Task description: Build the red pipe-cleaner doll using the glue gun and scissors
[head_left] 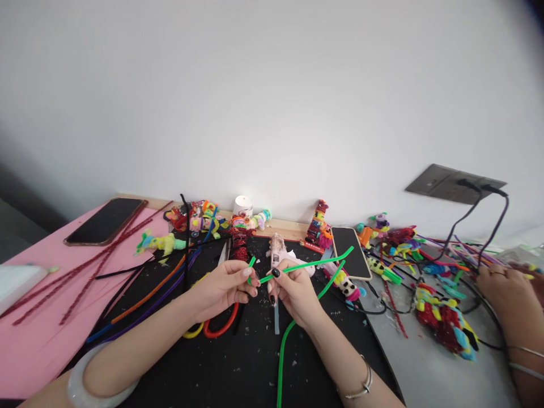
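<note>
A bright green pipe cleaner (pixel 317 263) stretches between my two hands above the black mat (pixel 250 374). My left hand (pixel 227 286) pinches its short left end, where a bent tip sticks up. My right hand (pixel 295 292) grips it between thumb and forefinger, and the long free end points up to the right. A second green pipe cleaner (pixel 281 362) passes beneath my right wrist. Just behind my hands lies a pale glue gun (pixel 278 249), its nozzle partly hidden. Scissors with red and yellow handles (pixel 221 333) lie below my left hand, partly covered by it.
Pink board (pixel 38 362) on the left holds a phone (pixel 106 221) and red tinsel stems (pixel 80 277). Another phone (pixel 352 252), fuzzy figures (pixel 319 224) and a paper cup (pixel 243 207) stand along the back. At right, another person's hand (pixel 505 294) is near cables (pixel 495 226).
</note>
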